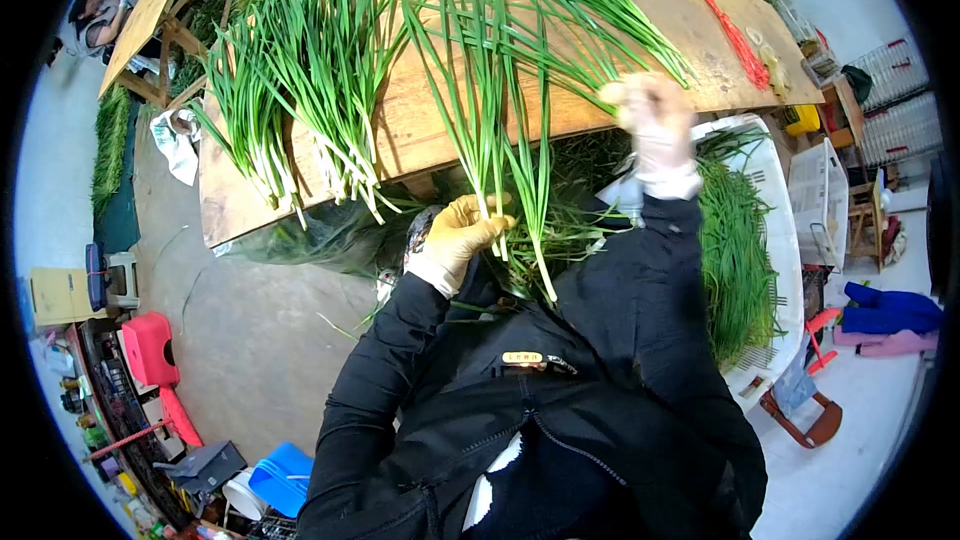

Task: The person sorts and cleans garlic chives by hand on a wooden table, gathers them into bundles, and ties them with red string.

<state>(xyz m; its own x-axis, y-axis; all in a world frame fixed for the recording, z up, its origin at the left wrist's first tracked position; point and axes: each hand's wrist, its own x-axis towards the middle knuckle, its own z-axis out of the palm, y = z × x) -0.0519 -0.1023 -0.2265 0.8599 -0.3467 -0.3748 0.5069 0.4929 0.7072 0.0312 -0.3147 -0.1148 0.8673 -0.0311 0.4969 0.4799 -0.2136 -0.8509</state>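
My left hand [466, 230], in a yellowish glove, is closed round the pale lower ends of a few long green stalks [480, 130] at the table's near edge. One separate stalk group [535, 210] hangs over the edge just right of it. My right hand [652, 115], gloved and smeared by motion, is over the right part of the table, beside the loose green leaves [590, 10] lying there; its fingers cannot be made out. Piles of green stalks with white ends [325, 80] lie on the wooden table [420, 85] at the left.
Red ties [735, 35] lie on the table's right part. A white crate [790, 270] filled with greens stands at my right. Leafy scraps are heaped below the table edge. A person [95, 15] is at the far upper left. A red stool [150, 350] stands left.
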